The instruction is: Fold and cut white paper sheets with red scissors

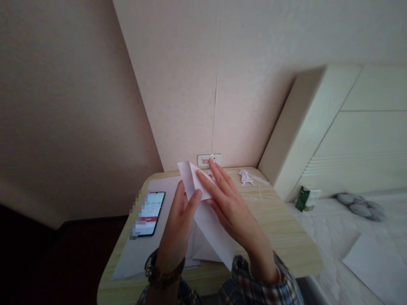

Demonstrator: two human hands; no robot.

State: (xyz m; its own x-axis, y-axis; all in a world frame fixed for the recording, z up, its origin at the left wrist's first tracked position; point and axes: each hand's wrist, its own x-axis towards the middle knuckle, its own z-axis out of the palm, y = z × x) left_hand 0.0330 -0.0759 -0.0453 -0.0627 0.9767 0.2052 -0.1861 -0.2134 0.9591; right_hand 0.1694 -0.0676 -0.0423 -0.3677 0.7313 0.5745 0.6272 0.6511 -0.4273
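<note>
A folded sheet of white paper (213, 231) is held up at an angle over the table, between both hands. My left hand (182, 212) grips its left side, with the thumb on the face of the paper and the fingers behind. My right hand (227, 199) lies over the upper right part, its fingers stretched along the paper and the thumb side hidden beneath. A diagonal fold runs near the top, where a flap lies over the sheet. More white paper (140, 258) lies flat on the table below.
A phone (152, 214) with a lit timer lies left on the wooden table (286, 250). A small folded paper figure (245, 177) and paper strips (260, 179) are at the back right. Beside the table, a bed (333, 228) holds a green-white box (307, 199), grey object (361, 205) and paper (378, 262).
</note>
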